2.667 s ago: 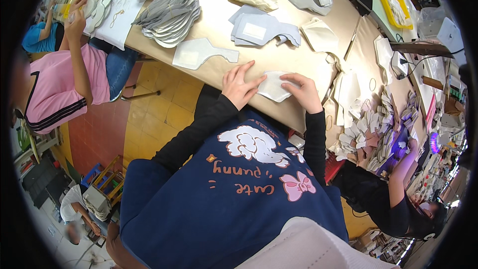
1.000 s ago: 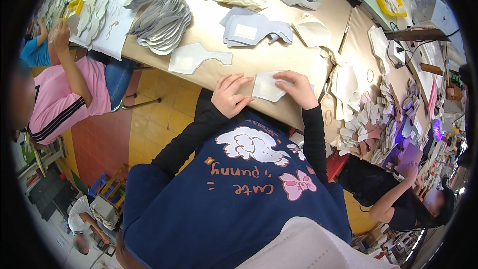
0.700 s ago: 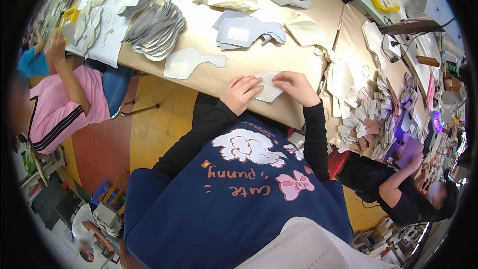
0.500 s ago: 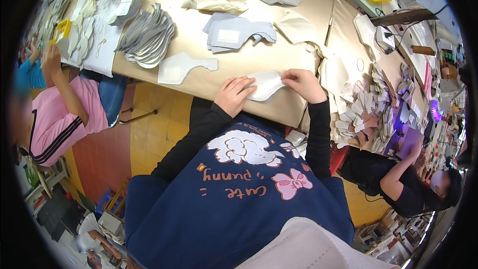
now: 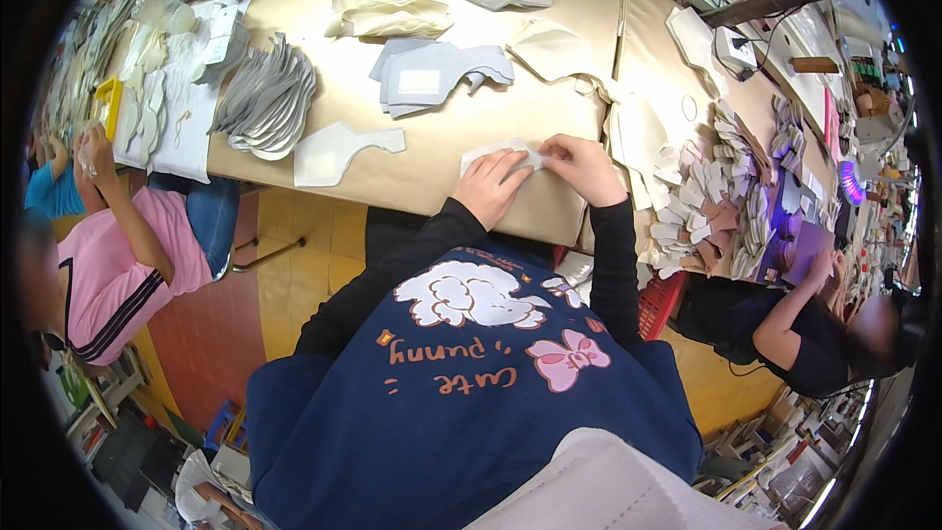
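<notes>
A small white cut-out piece (image 5: 475, 151) of sheet material lies at the table's front edge, mostly under my hands. My left hand (image 5: 493, 185) rests flat across it, fingers stretched out and pressing it down. Close by on the right, my right hand (image 5: 583, 165) pinches the piece's right end between thumb and fingertips. To the left lies a pale grey cut piece with a narrow arm (image 5: 339, 151). Beyond my hands is a small stack of blue-grey pieces (image 5: 429, 74), with a white rectangle on the top one.
A fanned pile of grey pieces (image 5: 265, 103) stands at the left. Cream pieces (image 5: 556, 47) lie behind my right hand, and a heap of small pieces (image 5: 711, 201) covers the right side. A person in pink (image 5: 142, 250) sits left; another in black (image 5: 785, 334) works right.
My left hand has slid right over the white piece, covering more of it. My right hand has come closer to the left one. The view has shifted slightly.
</notes>
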Tool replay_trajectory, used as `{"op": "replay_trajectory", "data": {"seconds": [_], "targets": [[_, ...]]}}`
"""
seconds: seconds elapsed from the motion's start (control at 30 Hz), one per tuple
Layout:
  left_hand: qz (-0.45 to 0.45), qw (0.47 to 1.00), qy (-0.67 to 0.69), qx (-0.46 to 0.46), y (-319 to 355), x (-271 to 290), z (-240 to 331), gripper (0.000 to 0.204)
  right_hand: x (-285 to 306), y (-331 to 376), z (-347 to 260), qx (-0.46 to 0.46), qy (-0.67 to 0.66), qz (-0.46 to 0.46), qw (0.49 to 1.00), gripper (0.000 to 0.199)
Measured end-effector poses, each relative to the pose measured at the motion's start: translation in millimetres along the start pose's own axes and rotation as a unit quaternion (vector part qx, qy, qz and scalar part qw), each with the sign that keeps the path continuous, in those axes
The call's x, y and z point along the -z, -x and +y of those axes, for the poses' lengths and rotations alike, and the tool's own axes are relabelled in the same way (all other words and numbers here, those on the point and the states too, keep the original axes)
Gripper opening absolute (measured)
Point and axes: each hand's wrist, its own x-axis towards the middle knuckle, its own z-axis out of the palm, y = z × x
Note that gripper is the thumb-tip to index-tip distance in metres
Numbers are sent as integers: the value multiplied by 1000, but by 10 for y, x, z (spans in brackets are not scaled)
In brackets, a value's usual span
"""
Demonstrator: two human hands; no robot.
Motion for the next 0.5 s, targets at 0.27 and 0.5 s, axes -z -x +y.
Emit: {"op": "replay_trajectory", "data": {"seconds": [0.27, 0.5], "targets": [[-75, 995, -68, -2, 17, 49, 35, 53, 106, 245, 247, -99, -118, 86, 984, 34], [-79, 993, -85, 5, -27, 5, 69, 57, 50, 247, 305, -110, -149, 119, 976, 40]]}}
